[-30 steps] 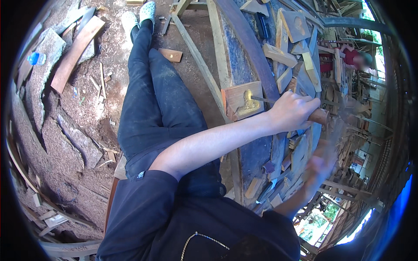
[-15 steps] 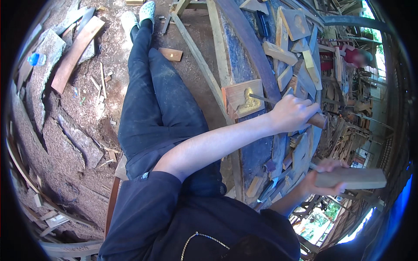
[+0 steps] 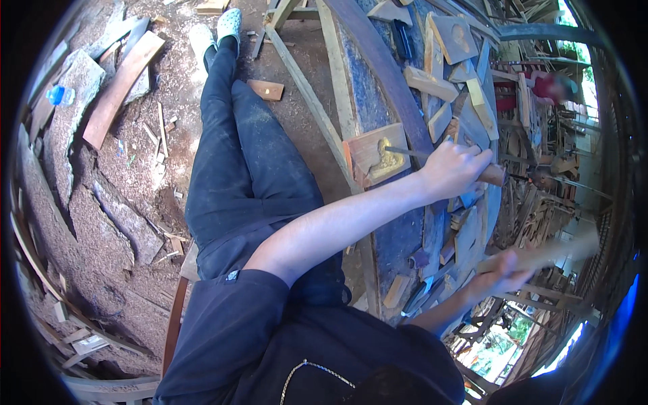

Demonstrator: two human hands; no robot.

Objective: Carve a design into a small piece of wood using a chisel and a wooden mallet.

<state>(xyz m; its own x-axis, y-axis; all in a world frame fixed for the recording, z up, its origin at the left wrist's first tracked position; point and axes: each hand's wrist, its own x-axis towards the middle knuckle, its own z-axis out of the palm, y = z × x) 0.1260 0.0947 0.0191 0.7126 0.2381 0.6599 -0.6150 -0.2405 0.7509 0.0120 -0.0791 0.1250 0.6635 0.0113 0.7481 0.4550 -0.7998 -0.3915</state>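
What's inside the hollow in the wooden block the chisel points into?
The hollow in the block shows bright yellow wood, with the end of the chisel inside. Whatever lies directly beneath that end is covered.

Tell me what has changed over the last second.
The right hand has swung the wooden bar, blurred now, away from the chisel's handle toward the picture's right; its far end has since tipped upward. Nothing was taken hold of or let go. Unchanged: the left hand grips the chisel, its tip in the carved block's hollow.
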